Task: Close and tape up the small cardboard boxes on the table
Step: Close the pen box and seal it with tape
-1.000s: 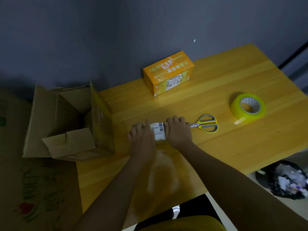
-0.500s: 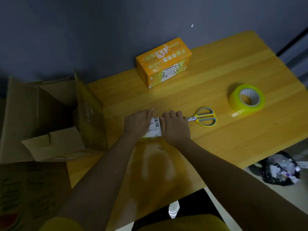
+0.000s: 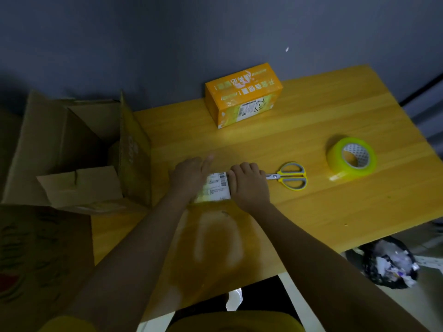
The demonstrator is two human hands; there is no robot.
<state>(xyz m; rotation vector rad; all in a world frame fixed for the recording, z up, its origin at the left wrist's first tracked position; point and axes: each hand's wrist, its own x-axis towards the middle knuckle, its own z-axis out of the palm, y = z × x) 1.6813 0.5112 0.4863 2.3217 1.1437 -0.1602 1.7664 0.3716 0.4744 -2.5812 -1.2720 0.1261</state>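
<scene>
A small cardboard box point(image 3: 215, 188) with a white shipping label on top lies on the yellow wooden table point(image 3: 323, 216), near its middle. My left hand point(image 3: 189, 176) covers the box's left side, fingers bent over it and the thumb sticking out toward the far edge. My right hand point(image 3: 248, 184) holds the right end with its fingers curled over the far edge. Only the label strip between the hands shows. An orange printed box point(image 3: 242, 94) stands closed near the wall.
Yellow-handled scissors point(image 3: 279, 176) lie just right of my right hand. A roll of yellowish clear tape point(image 3: 335, 159) stands further right. A large open carton point(image 3: 134, 152) sits at the table's left end. A black rubbish bag point(image 3: 388, 262) is on the floor, right.
My left hand slid from lying flat on the box to its left side, thumb out, uncovering more of the label. My right hand stayed on the right end.
</scene>
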